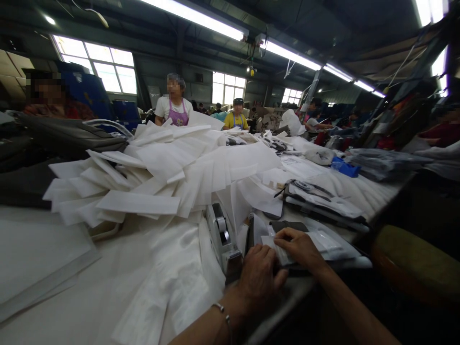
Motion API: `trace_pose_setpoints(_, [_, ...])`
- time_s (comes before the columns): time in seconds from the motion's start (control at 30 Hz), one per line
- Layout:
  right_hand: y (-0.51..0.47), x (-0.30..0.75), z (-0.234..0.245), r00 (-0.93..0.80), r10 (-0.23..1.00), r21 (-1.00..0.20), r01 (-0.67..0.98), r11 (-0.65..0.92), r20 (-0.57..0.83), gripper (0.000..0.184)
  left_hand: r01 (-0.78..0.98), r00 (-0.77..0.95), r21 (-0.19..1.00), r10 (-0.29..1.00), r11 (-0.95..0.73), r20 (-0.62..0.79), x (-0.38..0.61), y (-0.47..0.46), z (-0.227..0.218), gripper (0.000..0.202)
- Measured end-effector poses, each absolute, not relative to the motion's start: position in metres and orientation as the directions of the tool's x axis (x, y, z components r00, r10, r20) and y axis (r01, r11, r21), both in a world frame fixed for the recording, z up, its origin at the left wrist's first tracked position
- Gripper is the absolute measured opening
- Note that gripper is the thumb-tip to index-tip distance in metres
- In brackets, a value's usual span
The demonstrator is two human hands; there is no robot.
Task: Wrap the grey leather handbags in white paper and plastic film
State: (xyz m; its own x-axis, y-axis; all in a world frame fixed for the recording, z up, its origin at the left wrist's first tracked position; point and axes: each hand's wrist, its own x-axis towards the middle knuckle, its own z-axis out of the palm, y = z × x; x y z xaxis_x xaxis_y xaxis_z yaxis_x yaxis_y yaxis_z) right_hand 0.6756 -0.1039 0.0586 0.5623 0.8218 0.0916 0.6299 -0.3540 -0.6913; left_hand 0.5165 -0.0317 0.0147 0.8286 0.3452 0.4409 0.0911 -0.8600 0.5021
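Note:
My left hand [260,275] and my right hand [300,248] meet at the table's near edge over a small flat clear packet [325,242] lying on a dark item. Fingers of both hands are curled and pinch the packet's left end. A bracelet sits on my left wrist. A tape dispenser [223,235] stands just left of my left hand.
A large heap of white folded bags [161,172] covers the table's middle. Dark packed goods in clear wrap [323,199] lie to the right. A blue object [345,167] sits farther back. Other workers stand at the far end and sides.

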Motion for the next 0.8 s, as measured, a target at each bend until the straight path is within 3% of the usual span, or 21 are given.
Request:
trace_pose_setpoints(0.07, [-0.104,0.675,0.055,0.592,0.802,-0.681,0.619,-0.392,0.077,0.02,0.173,0.794,0.511,0.426,-0.842,0.433,0.524,-0.035,0.015,0.025])
trace_pose_setpoints(0.23, [-0.102,0.673,0.055,0.586,0.808,-0.548,0.697,-0.461,0.065,0.015,0.269,0.744,0.418,0.463,-0.867,0.481,0.539,-0.035,0.009,0.005])
trace_pose_setpoints(0.6, [-0.091,0.689,0.059,0.537,0.842,-0.457,0.735,-0.5,-0.057,0.005,0.062,0.739,-0.04,0.019,-0.997,0.673,0.523,-0.037,0.0,0.014])
trace_pose_setpoints(0.8, [-0.081,0.7,0.061,0.559,0.827,-0.419,0.737,-0.53,-0.064,0.013,0.127,0.802,-0.013,0.095,-0.992,0.59,0.526,-0.051,0.007,0.017])
